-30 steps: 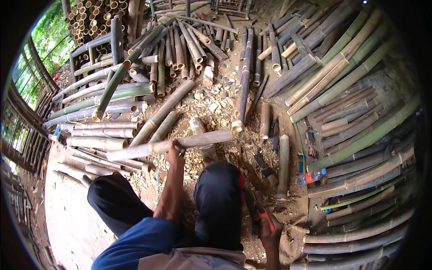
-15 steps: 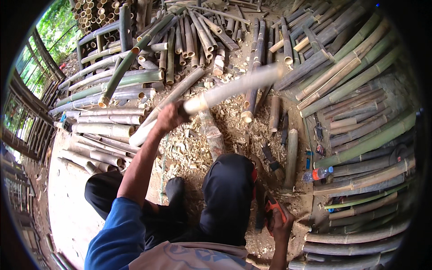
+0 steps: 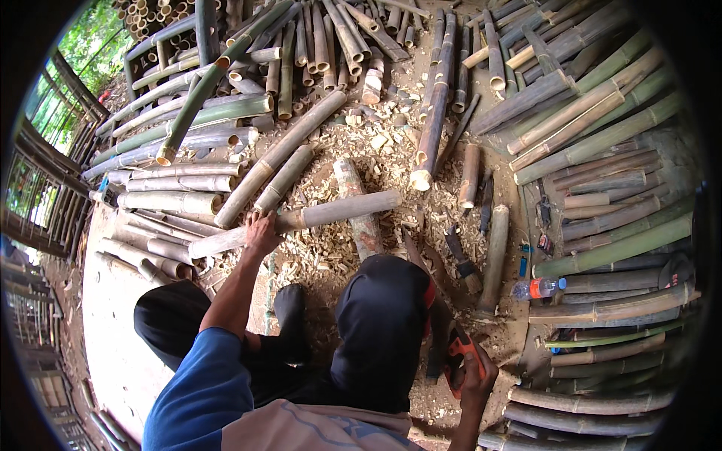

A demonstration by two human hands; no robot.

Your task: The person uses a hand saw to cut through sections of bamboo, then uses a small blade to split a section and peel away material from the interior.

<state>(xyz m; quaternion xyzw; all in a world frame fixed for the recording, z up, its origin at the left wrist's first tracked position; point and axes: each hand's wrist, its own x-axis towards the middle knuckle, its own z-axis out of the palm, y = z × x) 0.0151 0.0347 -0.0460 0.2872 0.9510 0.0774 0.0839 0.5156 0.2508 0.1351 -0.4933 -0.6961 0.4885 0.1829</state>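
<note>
My left hand (image 3: 262,233) is closed around a bamboo pole (image 3: 338,210), which slants up to the right across a short log (image 3: 356,199) in front of my knees. The pole's near-left part is paler than its right part. Low at the right, beside my thigh, my right hand (image 3: 478,373) grips the orange handle of a handsaw (image 3: 460,347). The saw's blade is hard to make out against the dark things by my knee. Two more bamboo lengths, a longer one (image 3: 289,154) and a shorter one (image 3: 284,179), lie just beyond my left hand.
Wood chips (image 3: 323,255) cover the ground around the log. A dark tool (image 3: 460,259) and an upright-lying bamboo piece (image 3: 493,259) are right of my knee. A plastic bottle (image 3: 538,288) lies by stacked bamboo (image 3: 613,252) at the right. More poles (image 3: 180,184) lie left.
My left hand has brought the bamboo pole down and nearer, and its blurred far end is now still over the log. My right hand stays low with the handsaw.
</note>
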